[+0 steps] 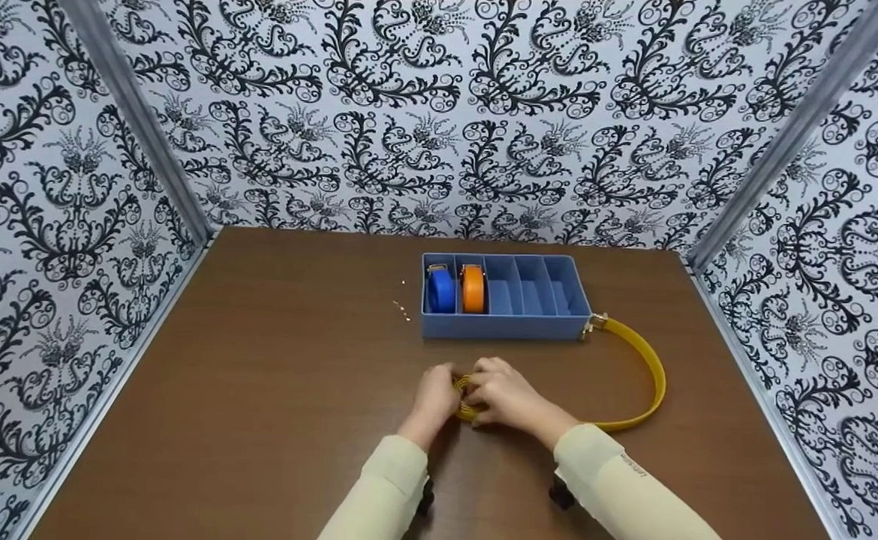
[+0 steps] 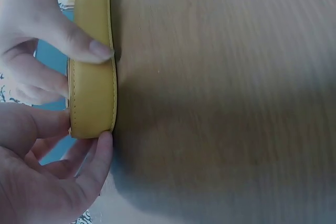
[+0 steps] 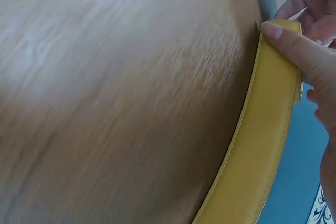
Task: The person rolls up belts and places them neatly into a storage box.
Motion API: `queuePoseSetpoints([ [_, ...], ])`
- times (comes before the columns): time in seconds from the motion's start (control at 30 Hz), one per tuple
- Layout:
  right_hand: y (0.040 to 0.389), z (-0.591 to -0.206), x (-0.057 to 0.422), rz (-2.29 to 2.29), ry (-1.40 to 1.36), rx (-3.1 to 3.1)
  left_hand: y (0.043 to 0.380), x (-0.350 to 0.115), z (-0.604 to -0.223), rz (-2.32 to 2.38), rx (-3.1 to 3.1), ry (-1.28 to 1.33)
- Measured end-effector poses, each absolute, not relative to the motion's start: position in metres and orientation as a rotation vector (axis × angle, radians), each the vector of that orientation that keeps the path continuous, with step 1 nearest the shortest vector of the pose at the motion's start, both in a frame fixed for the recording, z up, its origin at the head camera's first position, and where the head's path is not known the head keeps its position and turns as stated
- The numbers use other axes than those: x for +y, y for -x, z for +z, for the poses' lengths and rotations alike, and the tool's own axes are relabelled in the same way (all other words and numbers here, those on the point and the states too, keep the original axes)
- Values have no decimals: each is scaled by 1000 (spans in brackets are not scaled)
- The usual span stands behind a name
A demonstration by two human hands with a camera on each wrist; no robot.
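Observation:
A yellow belt (image 1: 653,360) is partly wound into a coil, standing on its edge on the brown table. My left hand (image 1: 435,394) holds the left side of the coil, its fingertips bent around the outer turn in the left wrist view. On the other side my right hand (image 1: 510,394) pinches the coil, with the thumb (image 3: 273,31) lying flat on the strap's outer face in the right wrist view. From there the loose length curves out to the right and back, ending in a metal buckle (image 1: 596,319) at the corner of the blue box. The coil's middle is largely hidden by the fingers.
Behind the hands stands a blue divided box (image 1: 503,327). Its leftmost compartment holds a rolled blue belt (image 1: 441,291), and the one beside it a rolled orange belt (image 1: 473,289). Small shiny specks (image 1: 401,306) lie left of the box. Patterned walls (image 1: 409,150) enclose the table.

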State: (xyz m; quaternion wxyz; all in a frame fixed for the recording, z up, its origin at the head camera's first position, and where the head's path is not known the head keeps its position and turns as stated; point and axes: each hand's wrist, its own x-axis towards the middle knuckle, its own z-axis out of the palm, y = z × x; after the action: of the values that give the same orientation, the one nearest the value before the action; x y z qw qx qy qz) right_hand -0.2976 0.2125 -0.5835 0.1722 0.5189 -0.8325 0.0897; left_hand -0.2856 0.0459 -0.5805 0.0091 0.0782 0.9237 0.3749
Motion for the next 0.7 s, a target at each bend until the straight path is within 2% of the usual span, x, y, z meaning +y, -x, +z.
queuePoseSetpoints([
  [0.37, 300, -578, 239, 134, -1426, -2412, 288, 42, -579, 1090, 2909, -436],
  [0.7, 304, -585, 226, 129, -1464, -2213, 289, 44, -582, 1046, 2882, -457],
])
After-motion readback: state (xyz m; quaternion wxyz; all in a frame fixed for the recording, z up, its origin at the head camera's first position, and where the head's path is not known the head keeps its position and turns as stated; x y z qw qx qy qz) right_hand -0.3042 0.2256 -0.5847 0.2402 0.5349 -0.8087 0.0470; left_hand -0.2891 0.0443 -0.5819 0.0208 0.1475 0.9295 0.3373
